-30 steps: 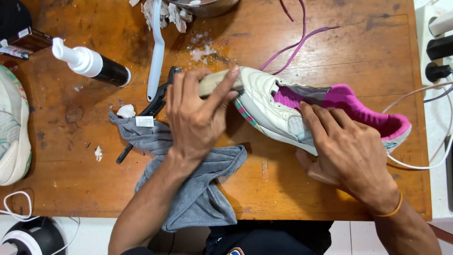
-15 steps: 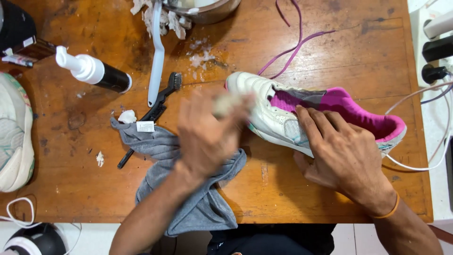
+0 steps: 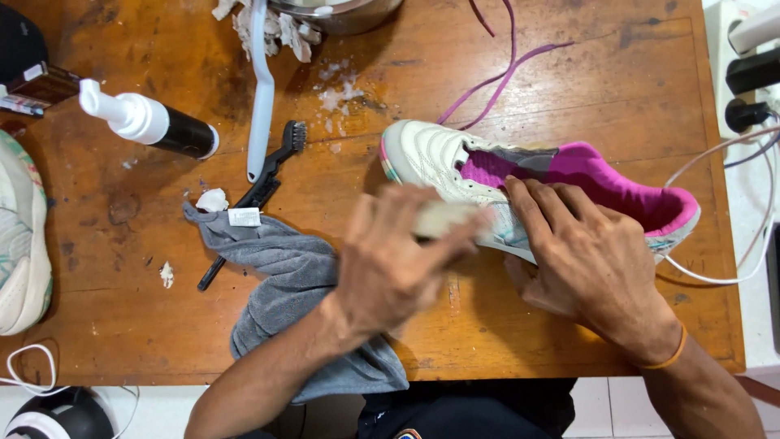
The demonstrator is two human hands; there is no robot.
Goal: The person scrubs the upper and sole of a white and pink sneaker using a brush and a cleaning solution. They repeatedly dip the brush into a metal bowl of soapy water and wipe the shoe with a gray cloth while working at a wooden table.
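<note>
A white shoe with a pink lining lies on its side on the wooden table, toe to the left. My right hand presses flat on its near side and holds it down. My left hand, blurred by motion, is shut on a pale brush that touches the shoe's side near the middle. A grey cloth lies under my left forearm.
A black bottle with a white pump, a light blue brush, a black brush and a metal bowl lie at the back left. Purple laces trail behind the shoe. A second shoe rests at the left edge. Cables run at the right.
My left hand has drawn the brush from the shoe's toe back along its side toward me. My right hand stays on the shoe.
</note>
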